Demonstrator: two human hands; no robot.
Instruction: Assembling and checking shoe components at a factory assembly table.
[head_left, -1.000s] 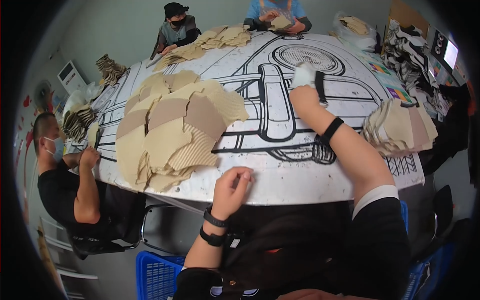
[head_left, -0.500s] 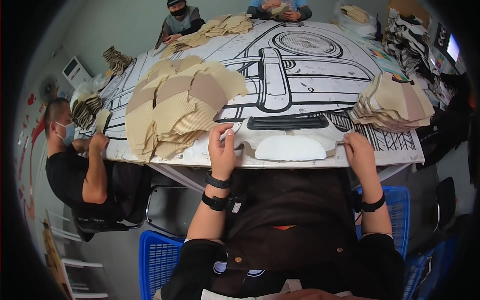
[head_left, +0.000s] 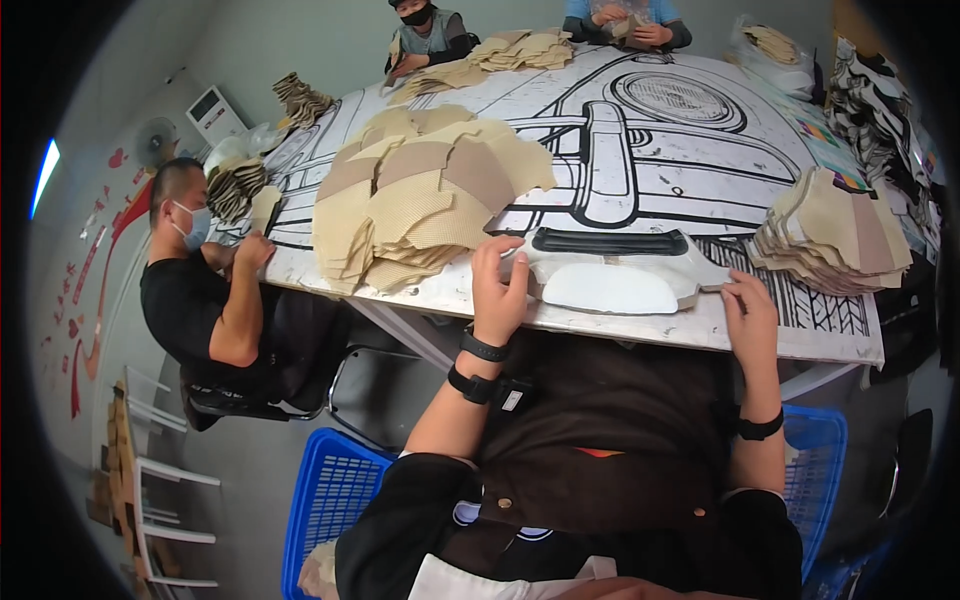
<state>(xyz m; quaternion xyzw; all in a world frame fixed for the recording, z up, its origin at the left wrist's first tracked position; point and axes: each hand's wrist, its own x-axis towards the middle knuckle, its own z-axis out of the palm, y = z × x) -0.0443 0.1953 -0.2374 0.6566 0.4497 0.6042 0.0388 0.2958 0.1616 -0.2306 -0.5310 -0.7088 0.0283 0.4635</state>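
Note:
At the table's near edge lies a white-and-grey cut piece (head_left: 610, 289), its two ends spread sideways like wings. A black padded strip (head_left: 610, 242) runs along its far side. My left hand (head_left: 499, 290) pinches the left end between thumb and fingers. The right tip is in the closed fingers of my right hand (head_left: 749, 305). To the left of my left hand, a large heap of beige mesh pieces (head_left: 425, 215) with brown patches covers part of the table. Beyond my right hand stands a stack of similar beige pieces (head_left: 830, 235).
The white table (head_left: 560, 335) bears black line drawings. Blue baskets (head_left: 335, 490) stand on both sides of me. A masked person (head_left: 205, 290) sits at the left; two more people work at the far side. Dark-and-white material (head_left: 875, 110) is piled at the far right.
My view has shifted, so the scene sits further right and slightly turned. Both hands still hold the piece's ends, which looks slightly tilted down to the right.

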